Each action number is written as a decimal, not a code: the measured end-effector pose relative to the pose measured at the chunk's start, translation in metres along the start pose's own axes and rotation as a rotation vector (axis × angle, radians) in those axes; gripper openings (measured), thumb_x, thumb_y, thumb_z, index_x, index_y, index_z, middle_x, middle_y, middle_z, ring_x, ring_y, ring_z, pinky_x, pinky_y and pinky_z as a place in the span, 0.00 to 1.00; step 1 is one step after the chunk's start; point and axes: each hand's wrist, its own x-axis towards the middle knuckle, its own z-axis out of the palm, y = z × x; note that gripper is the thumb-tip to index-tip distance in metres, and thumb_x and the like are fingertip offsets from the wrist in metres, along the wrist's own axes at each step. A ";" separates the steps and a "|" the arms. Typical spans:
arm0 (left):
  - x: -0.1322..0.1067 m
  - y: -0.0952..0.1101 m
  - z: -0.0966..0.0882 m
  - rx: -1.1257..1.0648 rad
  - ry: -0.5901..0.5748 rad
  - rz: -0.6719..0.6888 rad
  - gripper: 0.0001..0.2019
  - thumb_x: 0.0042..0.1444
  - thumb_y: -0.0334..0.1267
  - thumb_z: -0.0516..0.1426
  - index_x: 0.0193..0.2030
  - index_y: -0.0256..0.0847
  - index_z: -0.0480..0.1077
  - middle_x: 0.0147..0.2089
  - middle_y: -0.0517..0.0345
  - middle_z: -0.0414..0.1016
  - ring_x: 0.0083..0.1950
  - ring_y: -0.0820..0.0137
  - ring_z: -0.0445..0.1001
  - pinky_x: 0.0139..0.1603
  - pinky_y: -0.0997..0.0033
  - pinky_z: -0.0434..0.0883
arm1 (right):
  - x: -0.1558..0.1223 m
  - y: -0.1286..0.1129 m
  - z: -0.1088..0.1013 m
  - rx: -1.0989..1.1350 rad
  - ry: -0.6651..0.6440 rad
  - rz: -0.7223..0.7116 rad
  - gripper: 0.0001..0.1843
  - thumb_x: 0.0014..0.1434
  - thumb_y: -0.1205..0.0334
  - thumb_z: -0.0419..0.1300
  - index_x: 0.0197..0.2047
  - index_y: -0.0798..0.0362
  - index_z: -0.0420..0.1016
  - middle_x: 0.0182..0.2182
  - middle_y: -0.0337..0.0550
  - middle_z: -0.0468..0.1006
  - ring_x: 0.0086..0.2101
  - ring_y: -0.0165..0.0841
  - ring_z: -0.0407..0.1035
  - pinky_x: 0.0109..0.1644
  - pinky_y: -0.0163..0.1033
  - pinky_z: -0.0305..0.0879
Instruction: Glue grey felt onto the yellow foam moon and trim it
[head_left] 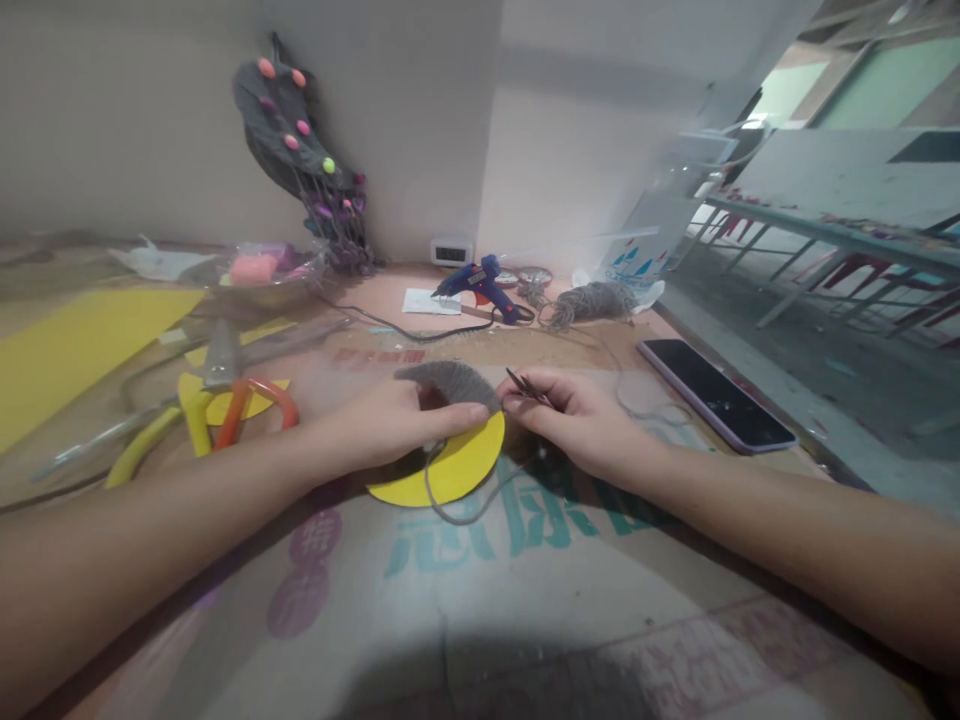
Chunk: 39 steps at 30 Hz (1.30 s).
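A yellow crescent-shaped card (450,475) is in my left hand (420,420), its thumb pressing on the upper edge. Grey yarn (457,380) wraps closely round the far part of the card. A loose strand (450,518) loops over the yellow face and runs toward my right hand (559,405). That hand is closed beside the card's right tip, holding what look like small dark scissors (523,384) with pointed blades up; their handles are hidden in the fingers.
Orange-and-yellow-handled scissors (255,400) lie left, near yellow sheet (75,350). A phone (716,393) is at right. Behind are a blue glue gun (484,285), a yarn skein (592,303), a small clock (451,251) and a decorated grey crescent (281,125) against the wall.
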 end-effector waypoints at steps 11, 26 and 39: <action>0.004 -0.005 0.000 -0.103 -0.007 -0.007 0.18 0.50 0.55 0.58 0.41 0.46 0.78 0.40 0.59 0.81 0.41 0.62 0.76 0.39 0.72 0.69 | 0.000 0.016 -0.031 -0.730 0.135 -0.591 0.14 0.65 0.58 0.52 0.47 0.55 0.73 0.39 0.48 0.79 0.39 0.36 0.72 0.43 0.40 0.66; 0.003 -0.003 -0.001 -0.093 -0.014 0.041 0.17 0.51 0.53 0.58 0.42 0.46 0.77 0.42 0.59 0.81 0.43 0.62 0.76 0.42 0.72 0.69 | 0.000 0.018 -0.028 -0.872 0.140 -0.664 0.13 0.65 0.59 0.52 0.44 0.55 0.76 0.29 0.44 0.76 0.28 0.31 0.65 0.33 0.36 0.57; 0.000 0.002 -0.002 -0.049 -0.014 -0.011 0.19 0.50 0.57 0.58 0.34 0.43 0.78 0.32 0.59 0.80 0.34 0.65 0.75 0.32 0.73 0.67 | -0.001 0.018 -0.027 -0.883 0.129 -0.670 0.13 0.64 0.61 0.54 0.46 0.57 0.75 0.29 0.45 0.75 0.30 0.31 0.65 0.34 0.37 0.57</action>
